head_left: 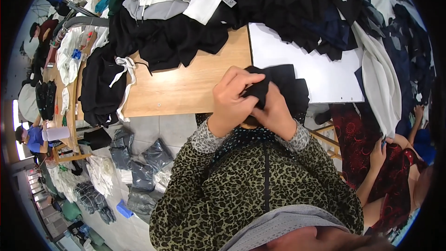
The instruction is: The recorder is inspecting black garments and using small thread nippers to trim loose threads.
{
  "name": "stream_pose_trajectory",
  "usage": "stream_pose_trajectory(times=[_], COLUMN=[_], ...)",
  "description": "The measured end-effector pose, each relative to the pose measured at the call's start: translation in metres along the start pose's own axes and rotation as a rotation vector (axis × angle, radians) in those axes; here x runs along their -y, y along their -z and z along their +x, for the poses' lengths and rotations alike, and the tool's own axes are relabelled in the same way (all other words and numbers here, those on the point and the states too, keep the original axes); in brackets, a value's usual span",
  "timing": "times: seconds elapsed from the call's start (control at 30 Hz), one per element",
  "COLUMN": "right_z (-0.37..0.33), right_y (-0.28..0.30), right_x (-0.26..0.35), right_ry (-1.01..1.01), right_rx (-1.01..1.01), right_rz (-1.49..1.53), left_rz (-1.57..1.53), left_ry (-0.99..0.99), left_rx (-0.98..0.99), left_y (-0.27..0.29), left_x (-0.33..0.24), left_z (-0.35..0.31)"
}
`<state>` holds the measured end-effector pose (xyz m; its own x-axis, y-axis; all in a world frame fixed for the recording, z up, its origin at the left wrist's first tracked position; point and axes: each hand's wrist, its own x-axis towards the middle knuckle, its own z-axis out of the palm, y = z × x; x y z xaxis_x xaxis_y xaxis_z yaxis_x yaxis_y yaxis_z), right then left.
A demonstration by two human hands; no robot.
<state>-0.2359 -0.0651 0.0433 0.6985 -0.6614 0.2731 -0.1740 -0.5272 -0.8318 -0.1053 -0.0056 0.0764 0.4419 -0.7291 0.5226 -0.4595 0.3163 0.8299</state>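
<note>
A piece of black fabric, likely part of a garment, lies over the table's near edge where the wooden and white tops meet. My left hand is closed on its left side, with thumb and forefinger pinching a raised fold. Close beside it, my right hand grips the same fold from the right, its fingertips partly hidden behind the cloth. Whether anything small sits between the fingers cannot be made out.
Black garments are heaped along the far side of the wooden tabletop, with a grey garment among them. A white tabletop adjoins on the right. At right, a co-worker's hand holds pale grey trousers. Dark plastic-wrapped packs lie on the floor at left.
</note>
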Motion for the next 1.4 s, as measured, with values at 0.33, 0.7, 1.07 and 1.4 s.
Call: stream_pose_trajectory(times=[0.33,0.7,1.07,1.4], right_z=[0.091,-0.022,-0.017,0.001], right_y=[0.084,0.032,-0.020,-0.018], right_x=[0.077,-0.004,0.090,0.125], right_ry=[-0.434,-0.982,0.465,0.255], right_rx=[-0.156,-0.008,1.267,0.905], right_rz=[1.274,1.237,0.774,1.177], left_rz=[0.187,0.146,-1.094,-0.986], left_ry=[-0.371,0.124,-0.215,-0.204], left_rx=[-0.177,0.564,0.974,0.510], left_y=[-0.021,-0.010,0.126,0.188], left_x=[-0.056,0.016,-0.006,-0.034], left_z=[0.063,-0.030,-0.082,-0.084])
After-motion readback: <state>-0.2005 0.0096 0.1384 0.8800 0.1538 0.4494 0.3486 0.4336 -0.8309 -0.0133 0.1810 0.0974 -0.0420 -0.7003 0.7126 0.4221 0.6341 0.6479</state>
